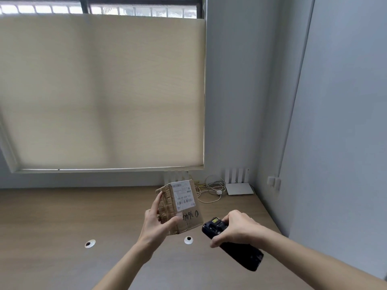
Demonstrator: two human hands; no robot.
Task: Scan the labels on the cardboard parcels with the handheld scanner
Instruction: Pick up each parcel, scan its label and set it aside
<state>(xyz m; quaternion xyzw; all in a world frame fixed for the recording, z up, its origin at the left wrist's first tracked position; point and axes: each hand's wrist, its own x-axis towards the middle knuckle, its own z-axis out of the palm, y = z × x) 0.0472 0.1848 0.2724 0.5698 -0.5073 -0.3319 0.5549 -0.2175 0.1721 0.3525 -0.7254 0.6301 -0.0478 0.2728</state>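
A small crumpled cardboard parcel [189,219] is held up above the wooden table, tilted, its white barcode label [183,195] facing me. My left hand [156,220] grips it by the lower left side, thumb across the front. Black handwriting sits below the label. My right hand [236,228] holds a black handheld scanner [234,246] just right of and below the parcel, its head with a small yellow window pointing up toward the parcel. A narrow gap separates scanner and parcel.
The wooden table [62,216] has two round cable grommets [90,243] [188,240]. A white router [239,188] and a tangle of cables [209,189] lie at the back right. A blind-covered window is ahead and a grey wall closes in on the right.
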